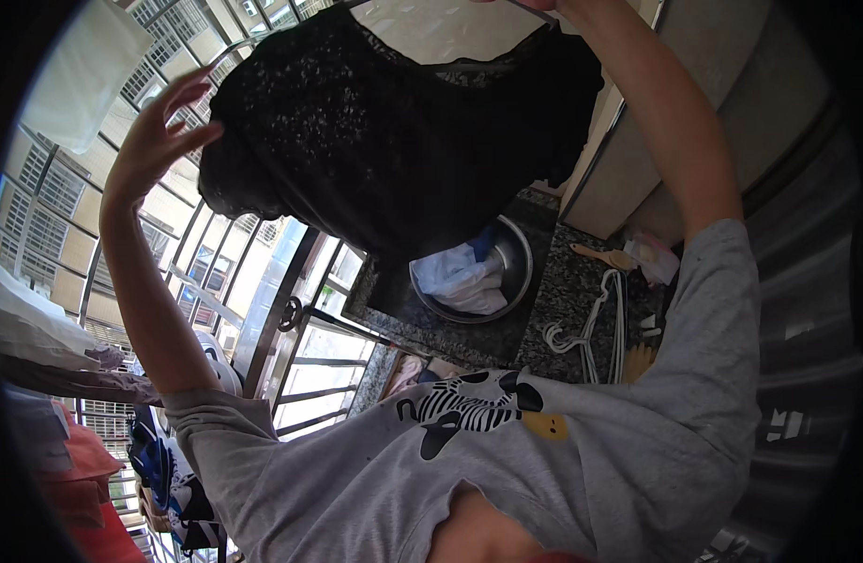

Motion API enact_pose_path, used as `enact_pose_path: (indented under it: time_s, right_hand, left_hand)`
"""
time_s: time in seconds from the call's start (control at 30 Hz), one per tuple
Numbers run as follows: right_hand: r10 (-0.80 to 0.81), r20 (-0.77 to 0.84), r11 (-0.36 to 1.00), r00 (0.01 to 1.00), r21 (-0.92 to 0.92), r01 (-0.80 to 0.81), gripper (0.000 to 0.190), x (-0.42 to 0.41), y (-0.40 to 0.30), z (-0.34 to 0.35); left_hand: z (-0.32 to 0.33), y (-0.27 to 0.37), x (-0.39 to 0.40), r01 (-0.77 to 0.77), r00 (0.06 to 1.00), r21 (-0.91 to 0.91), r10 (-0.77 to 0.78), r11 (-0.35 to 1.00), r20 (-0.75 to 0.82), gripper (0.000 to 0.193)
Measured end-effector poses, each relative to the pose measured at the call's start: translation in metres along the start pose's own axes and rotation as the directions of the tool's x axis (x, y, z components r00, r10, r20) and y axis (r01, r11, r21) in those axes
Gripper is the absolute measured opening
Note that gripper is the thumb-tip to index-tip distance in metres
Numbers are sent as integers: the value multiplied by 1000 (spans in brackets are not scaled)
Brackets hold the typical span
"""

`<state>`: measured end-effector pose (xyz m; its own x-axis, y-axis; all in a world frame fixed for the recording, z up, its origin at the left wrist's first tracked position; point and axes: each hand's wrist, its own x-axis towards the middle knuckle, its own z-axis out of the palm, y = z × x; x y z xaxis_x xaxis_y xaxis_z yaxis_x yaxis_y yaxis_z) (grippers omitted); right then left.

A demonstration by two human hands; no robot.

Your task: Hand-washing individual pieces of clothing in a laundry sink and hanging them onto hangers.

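Note:
A black lace-topped garment [403, 155] hangs spread out in front of me on a clothes hanger [533, 12], of which only short parts show. Cut off by the upper picture edge, my right hand [554, 3] grips the hanger above the garment's neckline. My left hand [157, 141] is raised at the garment's left edge, its fingers apart; the thumb tip is close to the cloth, and whether it touches cannot be told. Below the hem stands a metal basin [519, 264] with white cloth [463, 281] and a blue piece in it.
Several white hangers [600, 324] lie on the speckled stone counter [558, 281], near a wooden-handled brush [600, 255] and a plastic bag [649, 257]. Window bars [87, 274] run along the left. White cloth [87, 70] and red cloth [87, 450] hang there too.

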<state>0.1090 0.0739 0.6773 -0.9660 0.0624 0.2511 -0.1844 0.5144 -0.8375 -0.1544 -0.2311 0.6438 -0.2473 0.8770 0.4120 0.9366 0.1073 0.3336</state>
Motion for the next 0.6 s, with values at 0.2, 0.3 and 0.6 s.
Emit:
enact_pose_path:
  time_s: [0.2,0.3,0.6]
  right_hand:
    - [43,37,998,998,-57,-41,27,0,-17,6]
    - [75,-6,995,997,-73,-75,26,-12,-24,8]
    - [-7,-94,993,996,-114,-4,34,-29,-7,-15]
  left_hand:
    - [46,45,54,-125,990,133,131,983,-42,39]
    - [60,40,59,-178,969,56,185,982,-164,31]
    - [64,65,68,-207,960,79,218,975,-178,29]
